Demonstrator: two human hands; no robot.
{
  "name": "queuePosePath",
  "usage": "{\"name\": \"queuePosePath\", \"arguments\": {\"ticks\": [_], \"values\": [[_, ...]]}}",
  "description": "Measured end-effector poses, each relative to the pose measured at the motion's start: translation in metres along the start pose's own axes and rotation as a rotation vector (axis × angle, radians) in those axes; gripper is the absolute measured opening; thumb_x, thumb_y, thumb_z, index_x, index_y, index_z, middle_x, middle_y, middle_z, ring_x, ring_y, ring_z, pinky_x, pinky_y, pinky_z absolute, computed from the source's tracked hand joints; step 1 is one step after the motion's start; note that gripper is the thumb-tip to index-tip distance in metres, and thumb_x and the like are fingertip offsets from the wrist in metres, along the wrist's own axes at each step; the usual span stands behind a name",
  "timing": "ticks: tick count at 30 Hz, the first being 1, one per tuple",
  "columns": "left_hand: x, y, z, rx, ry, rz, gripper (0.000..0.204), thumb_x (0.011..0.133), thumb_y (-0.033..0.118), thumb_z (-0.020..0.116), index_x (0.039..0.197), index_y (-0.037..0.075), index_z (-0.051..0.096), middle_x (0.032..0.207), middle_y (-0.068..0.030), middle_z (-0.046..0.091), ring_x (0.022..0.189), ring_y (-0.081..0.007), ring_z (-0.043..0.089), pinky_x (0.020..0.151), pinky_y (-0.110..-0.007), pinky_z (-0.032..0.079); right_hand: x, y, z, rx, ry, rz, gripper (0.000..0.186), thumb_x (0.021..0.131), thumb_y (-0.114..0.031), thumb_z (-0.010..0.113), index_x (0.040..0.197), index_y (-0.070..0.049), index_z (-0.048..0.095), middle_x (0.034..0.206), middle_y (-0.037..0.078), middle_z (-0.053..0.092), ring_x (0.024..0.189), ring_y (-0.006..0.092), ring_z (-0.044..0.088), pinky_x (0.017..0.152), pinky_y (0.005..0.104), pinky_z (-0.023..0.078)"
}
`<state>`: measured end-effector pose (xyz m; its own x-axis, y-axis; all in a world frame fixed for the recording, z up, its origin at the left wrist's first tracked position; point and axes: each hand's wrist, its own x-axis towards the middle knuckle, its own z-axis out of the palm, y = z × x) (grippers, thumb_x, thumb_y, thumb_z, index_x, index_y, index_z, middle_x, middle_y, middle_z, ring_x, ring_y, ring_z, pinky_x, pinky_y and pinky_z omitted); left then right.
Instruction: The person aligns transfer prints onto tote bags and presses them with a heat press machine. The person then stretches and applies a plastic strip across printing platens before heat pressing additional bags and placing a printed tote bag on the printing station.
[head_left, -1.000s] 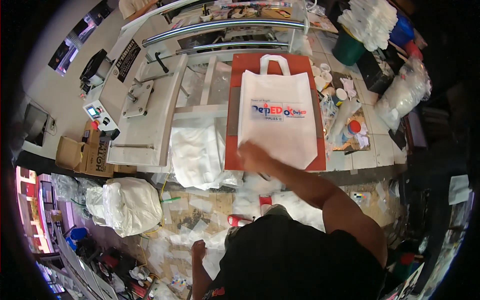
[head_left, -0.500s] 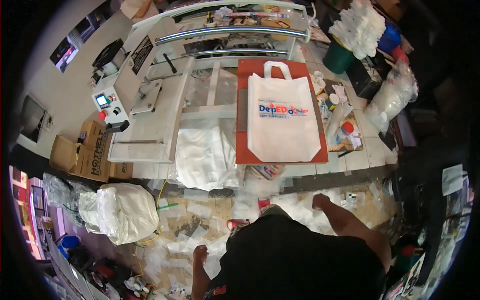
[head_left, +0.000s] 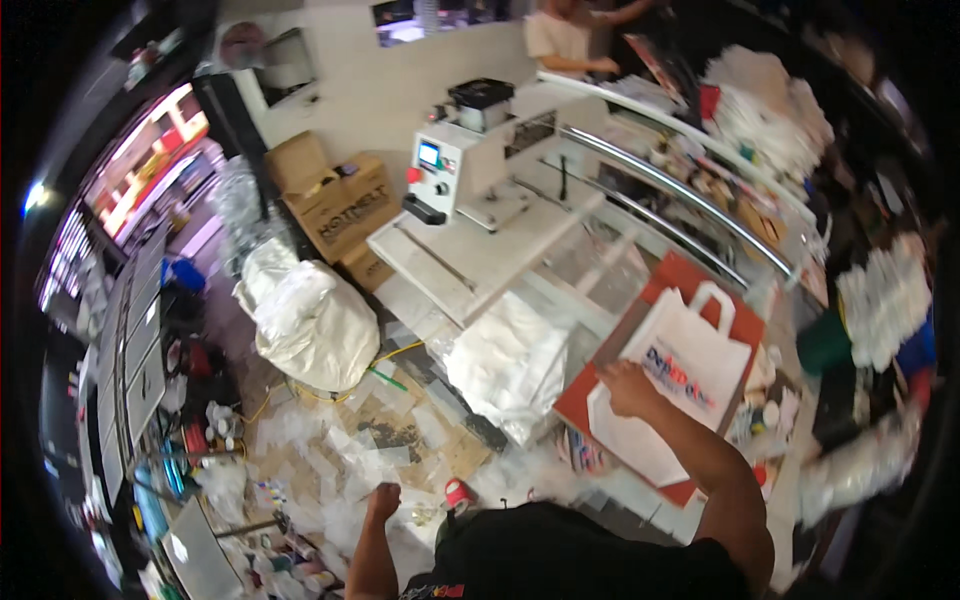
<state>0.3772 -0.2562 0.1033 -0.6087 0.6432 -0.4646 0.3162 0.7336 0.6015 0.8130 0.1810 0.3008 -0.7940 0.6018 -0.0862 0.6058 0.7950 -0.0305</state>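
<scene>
A white tote bag (head_left: 655, 450) with a blue and red print lies flat on the red-brown platen (head_left: 580, 400) of a heat press. My right hand (head_left: 628, 390) is over the bag at the left end of its print, with fingers curled. Whether it pinches the bag or something thin there is too blurred to tell. Low on the left, my left hand (head_left: 382, 500) hangs away from the press, loosely closed, with nothing visible in it. The bag's handle loop (head_left: 715, 300) points toward the far side of the platen.
Left of the platen stands the press's control box (head_left: 440, 175) above a white table (head_left: 470, 260). White fabric in plastic (head_left: 505, 365) sits below. A large white sack (head_left: 310, 320) and cardboard boxes (head_left: 345, 215) stand left. Film scraps litter the floor. Another person (head_left: 565, 40) is beyond the press.
My view has swung to the left, so the press appears farther right and tilted. My right hand has moved up from near my body onto the bag. My left hand stays low.
</scene>
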Motion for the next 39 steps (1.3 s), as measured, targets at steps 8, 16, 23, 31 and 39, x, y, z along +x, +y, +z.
{"name": "queuePosePath", "arguments": {"ticks": [8,16,23,31,39], "values": [[-0.188,-0.131,0.131,-0.032,-0.307,-0.272,0.022,0.082,0.024,0.057,0.086,0.004,0.065,0.080,-0.0157,0.068,0.072,-0.0304,0.067,0.062,-0.044,0.054,0.048,0.008,-0.017,-0.058,-0.226,-0.223,0.035,0.071,-0.007,0.058,0.106,-0.009,0.063,0.119,0.015,0.051,0.113,0.0334,0.045,0.098,0.0462,0.035],[-0.298,-0.146,0.177,-0.219,-0.087,-0.734,0.042,0.084,0.043,0.052,0.086,0.007,0.073,0.075,-0.0072,0.071,0.064,-0.0194,0.068,0.062,-0.035,0.056,0.061,0.002,-0.019,-0.154,-0.317,-0.294,0.043,0.066,-0.013,0.063,0.109,-0.011,0.063,0.123,0.017,0.050,0.118,0.0372,0.045,0.100,0.0490,0.037],[-0.310,-0.085,0.097,-0.299,0.301,-0.609,0.041,0.080,0.034,0.053,0.103,0.004,0.070,0.108,-0.0206,0.066,0.104,-0.0353,0.063,0.094,-0.040,0.048,0.046,0.003,-0.003,-0.132,-0.211,-0.270,0.045,0.062,-0.014,0.066,0.107,-0.012,0.061,0.125,0.019,0.047,0.117,0.0401,0.044,0.099,0.0509,0.039],[-0.351,-0.144,0.103,-0.207,0.117,-0.625,0.040,0.078,0.035,0.054,0.100,0.005,0.071,0.104,-0.0214,0.067,0.102,-0.0371,0.063,0.092,-0.042,0.049,0.035,-0.015,-0.006,-0.134,-0.042,-0.017,0.046,0.066,-0.015,0.073,0.108,-0.006,0.057,0.120,0.019,0.048,0.117,0.0395,0.044,0.097,0.0498,0.042],[-0.156,0.116,0.043,-0.087,0.169,0.259,0.037,0.087,0.034,0.056,0.086,-0.001,0.067,0.090,-0.0255,0.066,0.087,-0.0429,0.063,0.078,-0.047,0.050,-0.107,0.023,0.014,0.250,0.559,0.570,0.026,0.077,-0.013,0.067,0.095,0.001,0.054,0.098,0.020,0.054,0.093,0.0370,0.055,0.083,0.0454,0.045]]}}
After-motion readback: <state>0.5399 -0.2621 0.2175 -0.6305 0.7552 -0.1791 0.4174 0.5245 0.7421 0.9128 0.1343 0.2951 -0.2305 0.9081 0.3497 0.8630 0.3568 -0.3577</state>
